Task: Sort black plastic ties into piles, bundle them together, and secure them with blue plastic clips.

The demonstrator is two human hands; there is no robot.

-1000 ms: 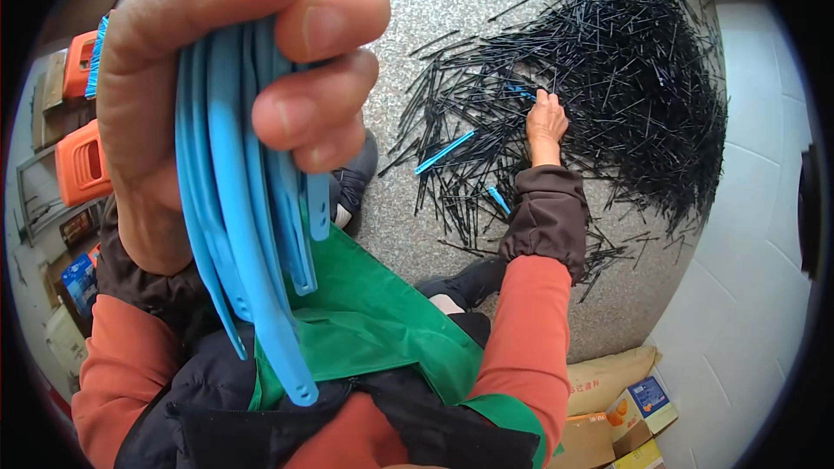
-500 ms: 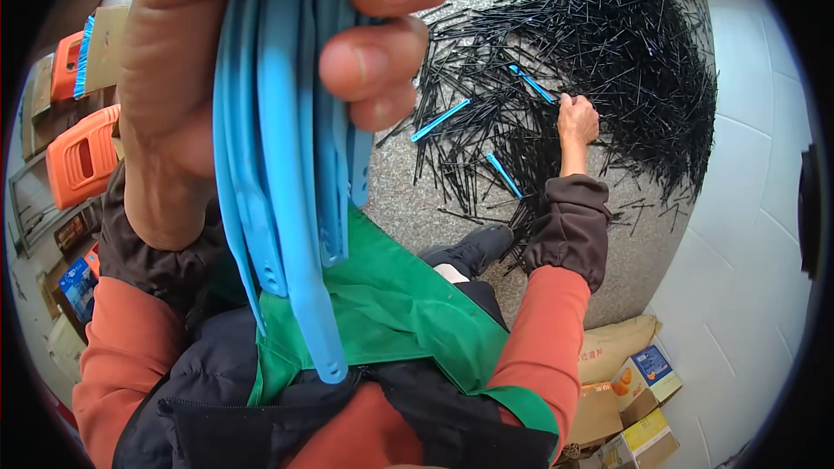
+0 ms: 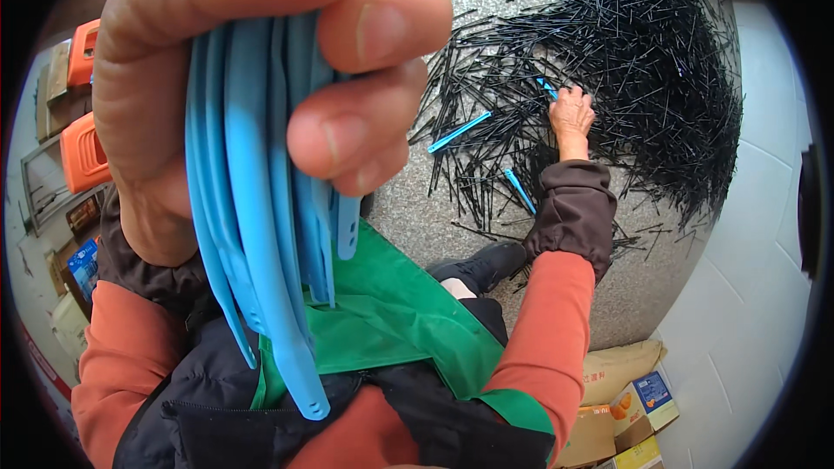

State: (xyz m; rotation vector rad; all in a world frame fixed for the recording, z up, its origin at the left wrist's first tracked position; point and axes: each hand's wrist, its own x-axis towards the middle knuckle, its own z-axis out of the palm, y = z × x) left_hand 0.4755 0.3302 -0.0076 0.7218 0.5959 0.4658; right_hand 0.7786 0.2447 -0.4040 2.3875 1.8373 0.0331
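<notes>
Left hand point(image 3: 217, 0), very large at the upper left of the frame, has its fingers curled firmly around a bundle of long blue strips point(image 3: 261, 182), and their ends with small holes hang down to the lower part, left of centre. At the upper right spreads a big heap of thin black sticks point(image 3: 660, 78). Right hand point(image 3: 572, 115), smaller, is right of centre over these sticks; its fingers are bent at one loose blue strip point(image 3: 545, 86), but I cannot tell if they grip it. A second strip point(image 3: 460, 132) lies to its left, a third strip point(image 3: 521, 192) to its lower left.
</notes>
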